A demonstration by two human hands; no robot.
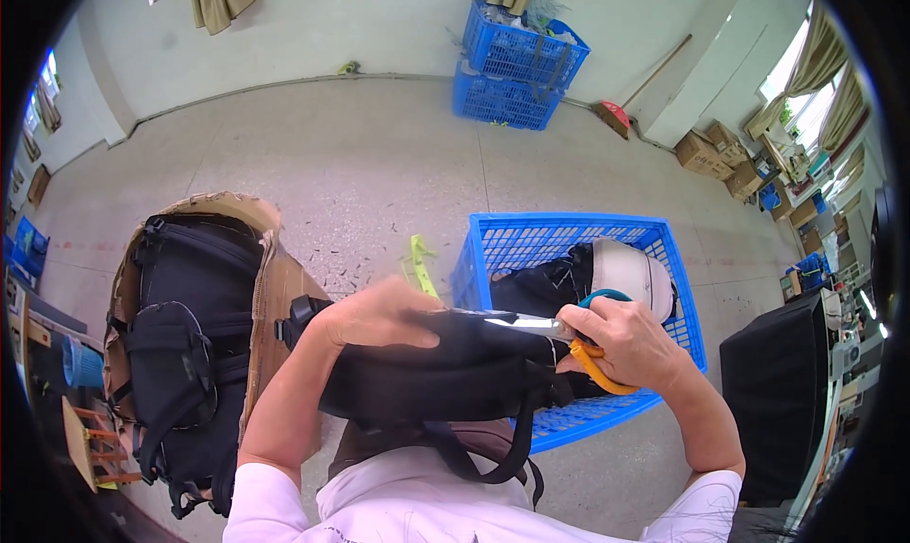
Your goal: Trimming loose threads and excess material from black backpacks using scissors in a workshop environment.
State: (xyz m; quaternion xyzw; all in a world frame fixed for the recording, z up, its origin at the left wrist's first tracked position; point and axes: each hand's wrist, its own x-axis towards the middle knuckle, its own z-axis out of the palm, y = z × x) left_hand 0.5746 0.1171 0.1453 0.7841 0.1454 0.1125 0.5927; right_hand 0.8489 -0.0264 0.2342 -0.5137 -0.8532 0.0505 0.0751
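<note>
A black bag (427,382) with straps and buckles lies across my lap, between a cardboard box and a blue crate. My left hand (374,314) grips its upper left edge, fingers toward the right and thumb below; the fingertips are slightly blurred. In my right hand (630,344) is a pair of scissors (536,325) with orange and teal handles. Their blades point left along the bag's upper edge, toward my left hand. Whether the blades touch any thread or fabric is hard to see.
At left, the open cardboard box (270,287) holds black bags (185,344). The blue crate (569,223) at right contains dark bags and a pale rounded item (630,273). A lime-green object (419,266) and dark scraps lie on the floor. Stacked blue crates (512,69) stand by the wall.
</note>
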